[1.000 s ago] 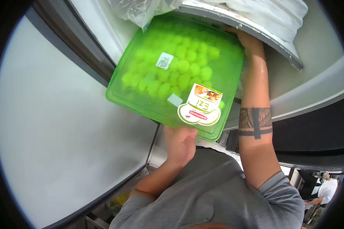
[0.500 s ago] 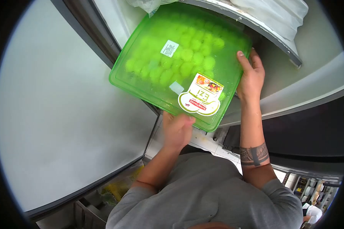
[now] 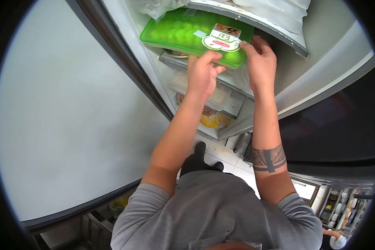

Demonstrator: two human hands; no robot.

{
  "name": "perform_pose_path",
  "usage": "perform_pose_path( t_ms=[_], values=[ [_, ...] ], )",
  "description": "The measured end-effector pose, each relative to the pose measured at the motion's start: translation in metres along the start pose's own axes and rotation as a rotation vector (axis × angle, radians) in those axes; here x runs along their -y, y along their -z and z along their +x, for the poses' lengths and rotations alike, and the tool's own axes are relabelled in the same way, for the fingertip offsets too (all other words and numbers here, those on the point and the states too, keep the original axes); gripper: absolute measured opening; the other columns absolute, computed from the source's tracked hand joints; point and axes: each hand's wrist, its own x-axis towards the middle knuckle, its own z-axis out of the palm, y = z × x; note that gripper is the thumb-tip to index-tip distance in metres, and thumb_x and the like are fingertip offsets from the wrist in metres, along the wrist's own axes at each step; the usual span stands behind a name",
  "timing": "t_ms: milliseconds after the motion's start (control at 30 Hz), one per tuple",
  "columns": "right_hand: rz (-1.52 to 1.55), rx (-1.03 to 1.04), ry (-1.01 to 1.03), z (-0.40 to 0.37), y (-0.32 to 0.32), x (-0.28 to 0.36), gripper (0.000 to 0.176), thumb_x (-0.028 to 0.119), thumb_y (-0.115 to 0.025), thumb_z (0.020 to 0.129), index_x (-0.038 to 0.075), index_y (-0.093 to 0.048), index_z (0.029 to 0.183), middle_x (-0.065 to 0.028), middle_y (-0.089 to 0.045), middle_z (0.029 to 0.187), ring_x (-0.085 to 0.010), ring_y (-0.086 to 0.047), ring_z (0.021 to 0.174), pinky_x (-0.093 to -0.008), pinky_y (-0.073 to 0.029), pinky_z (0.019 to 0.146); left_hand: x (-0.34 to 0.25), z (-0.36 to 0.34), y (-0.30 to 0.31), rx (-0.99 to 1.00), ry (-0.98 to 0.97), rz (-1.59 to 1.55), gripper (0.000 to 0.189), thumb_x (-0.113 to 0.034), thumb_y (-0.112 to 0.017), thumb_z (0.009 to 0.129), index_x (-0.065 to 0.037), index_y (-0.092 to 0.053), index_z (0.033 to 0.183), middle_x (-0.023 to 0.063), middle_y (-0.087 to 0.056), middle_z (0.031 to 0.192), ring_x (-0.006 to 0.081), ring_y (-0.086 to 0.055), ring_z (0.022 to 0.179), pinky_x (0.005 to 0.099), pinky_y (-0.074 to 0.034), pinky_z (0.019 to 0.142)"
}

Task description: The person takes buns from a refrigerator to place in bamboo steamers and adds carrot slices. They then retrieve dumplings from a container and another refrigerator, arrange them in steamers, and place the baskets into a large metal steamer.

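A green lidded plastic container (image 3: 175,39) lies partly inside an upright fridge, on a shelf level below the top shelf edge. Round, ball-like pieces show through its translucent lid, and a white label (image 3: 223,39) is stuck near its front right corner. My left hand (image 3: 203,71) grips the front edge, thumb on top and fingers underneath. At the right side, my right hand (image 3: 260,62) holds the container's edge with its thumb near the label; its other fingers are partly hidden behind the edge.
The open fridge door (image 3: 79,125) stands at my left. Above is a shelf edge (image 3: 254,23) with white plastic bags (image 3: 279,14). Lower shelves hold a clear container (image 3: 218,98) and a bag of yellow food (image 3: 214,121). A person's hand shows at the lower right.
Both hands have pushed the green container forward, away from me, into the fridge. It now looks flatter, and the lower shelves have come into view beneath it.
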Motion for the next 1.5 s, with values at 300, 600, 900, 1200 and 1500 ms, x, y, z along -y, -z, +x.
perform_pose_path(
  t_ms=[300,600,900,1200,1500],
  values=[
    [-0.832,-0.034,0.155,-0.001,-0.002,0.043,0.054,0.035,-0.078,0.086,-0.014,-0.07,0.108,-0.0292,-0.074,0.095,-0.0408,-0.073,0.089,-0.0443,-0.056,0.084,-0.013,0.003,0.004,0.151,0.096,0.115,0.04,-0.023,-0.067,0.106,0.002,-0.057,0.136,0.0168,-0.065,0.134,0.0303,-0.066,0.123,0.0535,-0.058,0.097],
    [-0.142,0.162,-0.373,-0.003,-0.002,0.067,0.031,0.026,-0.078,0.091,-0.003,-0.067,0.096,0.0013,-0.054,0.07,-0.0081,-0.044,0.053,-0.0265,-0.036,0.048,-0.031,0.015,0.054,0.236,-0.059,0.246,0.065,-0.045,-0.061,0.107,0.001,-0.036,0.147,0.02,-0.054,0.145,0.0342,-0.062,0.128,0.0597,-0.059,0.1],
    [0.615,0.343,-0.269,-0.014,-0.001,0.054,0.029,0.018,-0.06,0.107,-0.006,-0.069,0.12,-0.0179,-0.072,0.124,-0.0247,-0.071,0.11,-0.0336,-0.059,0.089,-0.03,0.007,0.062,0.005,-0.278,0.342,0.099,-0.008,-0.09,0.085,-0.005,-0.02,0.155,0.0171,-0.044,0.15,0.0299,-0.053,0.136,0.0435,-0.057,0.108],
    [-0.896,0.444,0.598,-0.021,-0.042,0.046,0.027,0.018,-0.073,0.099,0.009,-0.072,0.125,-0.0132,-0.075,0.114,-0.0268,-0.07,0.102,-0.0385,-0.055,0.093,-0.017,0.011,0.07,0.039,-0.23,0.226,0.094,0.001,-0.086,0.087,-0.003,-0.019,0.153,0.0226,-0.051,0.14,0.0306,-0.066,0.118,0.0395,-0.063,0.092],
    [-0.7,0.539,0.068,0.038,-0.062,0.038,0.027,0.024,-0.08,0.088,0.009,-0.073,0.111,-0.0003,-0.07,0.095,-0.0127,-0.063,0.084,-0.0322,-0.052,0.075,-0.032,0.017,0.059,0.064,-0.307,0.192,0.091,-0.009,-0.092,0.084,0.003,-0.022,0.14,0.0246,-0.056,0.128,0.0304,-0.072,0.104,0.0377,-0.065,0.083]
  ],
)
